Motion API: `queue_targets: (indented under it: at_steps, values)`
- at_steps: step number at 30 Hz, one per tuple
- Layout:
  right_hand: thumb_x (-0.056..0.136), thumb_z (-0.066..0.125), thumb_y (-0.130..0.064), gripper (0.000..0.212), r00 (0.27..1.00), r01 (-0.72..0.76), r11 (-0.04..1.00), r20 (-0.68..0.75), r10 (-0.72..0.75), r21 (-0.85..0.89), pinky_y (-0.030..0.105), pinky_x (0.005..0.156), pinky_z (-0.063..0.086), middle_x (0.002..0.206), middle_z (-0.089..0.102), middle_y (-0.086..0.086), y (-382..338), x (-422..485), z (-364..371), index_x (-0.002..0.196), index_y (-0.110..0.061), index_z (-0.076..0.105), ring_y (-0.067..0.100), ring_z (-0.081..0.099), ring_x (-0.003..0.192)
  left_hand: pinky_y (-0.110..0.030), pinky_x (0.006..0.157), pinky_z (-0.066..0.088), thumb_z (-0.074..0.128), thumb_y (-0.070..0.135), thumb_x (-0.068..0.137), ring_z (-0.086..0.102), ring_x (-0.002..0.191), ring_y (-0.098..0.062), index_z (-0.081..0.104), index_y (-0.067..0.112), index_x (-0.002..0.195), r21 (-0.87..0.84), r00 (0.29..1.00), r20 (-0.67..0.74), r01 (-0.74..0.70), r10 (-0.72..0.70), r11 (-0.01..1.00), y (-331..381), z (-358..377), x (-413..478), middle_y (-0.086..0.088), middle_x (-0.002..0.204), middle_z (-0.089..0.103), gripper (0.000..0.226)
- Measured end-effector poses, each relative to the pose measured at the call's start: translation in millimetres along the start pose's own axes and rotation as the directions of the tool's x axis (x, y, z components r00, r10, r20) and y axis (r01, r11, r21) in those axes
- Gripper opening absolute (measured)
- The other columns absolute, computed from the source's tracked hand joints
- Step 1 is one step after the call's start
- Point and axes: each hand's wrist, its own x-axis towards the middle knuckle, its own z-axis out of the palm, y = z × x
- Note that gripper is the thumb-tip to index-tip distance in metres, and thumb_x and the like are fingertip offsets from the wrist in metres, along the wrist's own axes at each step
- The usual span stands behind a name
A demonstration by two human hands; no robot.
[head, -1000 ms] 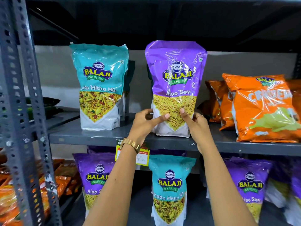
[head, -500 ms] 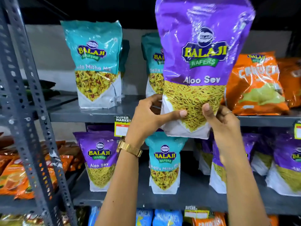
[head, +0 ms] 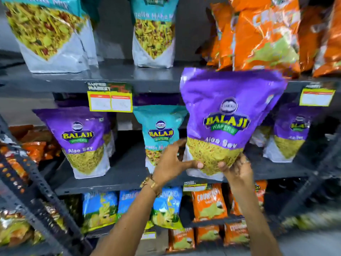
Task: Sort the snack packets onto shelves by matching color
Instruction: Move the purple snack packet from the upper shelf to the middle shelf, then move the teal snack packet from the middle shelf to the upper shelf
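I hold a purple Aloo Sev packet [head: 228,111] upright in front of the middle shelf [head: 118,180], gripped at its bottom by my left hand [head: 173,161] and my right hand [head: 238,167]. On that shelf stand another purple packet [head: 81,137] at the left, a teal Khatta Mitha packet [head: 160,130] in the middle, partly behind my left hand, and a purple packet [head: 293,132] at the right. The upper shelf [head: 114,76] carries two teal packets [head: 46,30] [head: 153,32] and orange packets [head: 262,34].
A perforated grey rack post [head: 27,174] slants across the lower left, with orange packets [head: 35,150] on the rack behind it. Yellow price tags [head: 110,100] [head: 316,97] hang from the upper shelf's edge. Blue packets [head: 99,207] and orange packets [head: 208,204] fill the shelves below.
The purple packet has come off the upper shelf and moved down and right, now level with the middle shelf. My view has tilted downward, showing the lower shelves.
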Motion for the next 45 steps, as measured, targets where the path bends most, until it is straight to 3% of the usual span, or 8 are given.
queue_targets:
  at_steps: [5, 10, 14, 21, 28, 32, 41, 45]
  values:
    - [0.054, 0.084, -0.062, 0.094, 0.985, -0.168, 0.986, -0.026, 0.168, 0.024, 0.017, 0.084, 0.053, 0.117, 0.068, 0.006, 63, 0, -7, 0.126, -0.010, 0.052, 0.010, 0.065, 0.105, -0.044, 0.099, 0.056, 0.092, 0.039, 0.051, 0.071, 0.106, -0.013, 0.067, 0.041, 0.105, -0.056, 0.990, 0.043, 0.135, -0.133, 0.989, -73, 28, 19, 0.007, 0.109, 0.076, 0.059]
    - [0.063, 0.081, -0.057, 0.092, 0.973, -0.229, 0.973, -0.050, 0.227, -0.039, 0.016, 0.084, 0.052, 0.121, 0.065, 0.012, 98, 24, -8, 0.131, -0.006, 0.047, 0.006, 0.065, 0.103, -0.008, 0.080, 0.049, 0.084, -0.006, 0.070, 0.061, 0.083, 0.026, 0.056, 0.024, 0.110, -0.049, 0.976, 0.098, 0.202, -0.197, 0.978, -107, 44, 53, 0.001, 0.113, 0.065, 0.057]
    - [0.071, 0.074, -0.044, 0.073, 0.970, -0.243, 0.960, -0.040, 0.240, -0.138, 0.032, 0.092, 0.054, 0.126, 0.066, 0.013, 126, 41, -13, 0.132, -0.011, 0.049, 0.023, 0.064, 0.114, -0.004, 0.086, 0.046, 0.086, 0.019, 0.062, 0.061, 0.098, 0.019, 0.053, 0.021, 0.122, -0.023, 0.966, 0.095, 0.242, -0.239, 0.970, -134, 52, 68, 0.003, 0.119, 0.064, 0.069]
    - [0.079, 0.069, -0.036, 0.068, 0.974, -0.214, 0.957, -0.122, 0.193, -0.194, 0.030, 0.095, 0.054, 0.132, 0.063, 0.011, 147, 57, -4, 0.138, -0.012, 0.046, 0.019, 0.062, 0.120, -0.031, 0.102, 0.043, 0.078, 0.013, 0.083, 0.055, 0.130, -0.025, 0.041, 0.009, 0.145, 0.011, 0.967, -0.036, 0.253, -0.253, 0.967, -143, 66, 78, -0.007, 0.141, 0.059, 0.072]
    - [0.080, 0.058, -0.067, 0.079, 0.912, -0.185, 0.936, -0.407, 0.050, -0.299, 0.040, 0.096, 0.052, 0.127, 0.055, 0.020, 145, 19, 27, 0.128, -0.005, 0.048, 0.034, 0.059, 0.116, -0.031, 0.099, 0.054, 0.057, 0.030, 0.087, 0.062, 0.119, -0.010, 0.062, 0.018, 0.127, 0.045, 0.971, -0.217, 0.115, -0.103, 0.992, -126, 66, 29, -0.005, 0.129, 0.065, 0.042]
    - [0.091, 0.055, -0.045, 0.015, 0.976, -0.035, 0.973, -0.219, -0.016, -0.230, 0.035, 0.084, 0.054, 0.100, 0.065, -0.010, 127, -1, 63, 0.105, -0.040, 0.054, 0.018, 0.065, 0.095, -0.019, 0.088, 0.048, 0.054, 0.003, 0.084, 0.060, 0.101, -0.004, 0.065, 0.019, 0.088, 0.181, 0.898, -0.421, -0.054, 0.127, 0.982, -115, 42, -3, -0.005, 0.098, 0.063, 0.019]
    - [0.071, 0.065, -0.071, 0.089, 0.947, -0.270, 0.958, 0.154, 0.283, -0.100, 0.036, 0.115, 0.040, 0.146, 0.053, 0.004, 139, 44, 119, 0.140, -0.020, 0.045, 0.011, 0.050, 0.136, -0.029, 0.113, 0.036, 0.083, 0.046, 0.055, 0.043, 0.135, -0.015, 0.036, 0.014, 0.145, -0.153, 0.761, -0.608, 0.167, -0.226, 0.974, -139, -31, 16, 0.000, 0.147, 0.041, 0.107]
    - [0.081, 0.074, -0.037, 0.056, 0.922, -0.291, 0.952, 0.238, 0.306, -0.096, 0.028, 0.105, 0.049, 0.129, 0.064, 0.001, 143, 57, 120, 0.131, -0.023, 0.050, -0.009, 0.063, 0.110, -0.051, 0.108, 0.050, 0.092, 0.031, 0.052, 0.061, 0.127, -0.022, 0.048, 0.011, 0.138, -0.256, 0.865, -0.376, 0.247, -0.332, 0.934, -155, -53, 18, -0.008, 0.136, 0.064, 0.099]
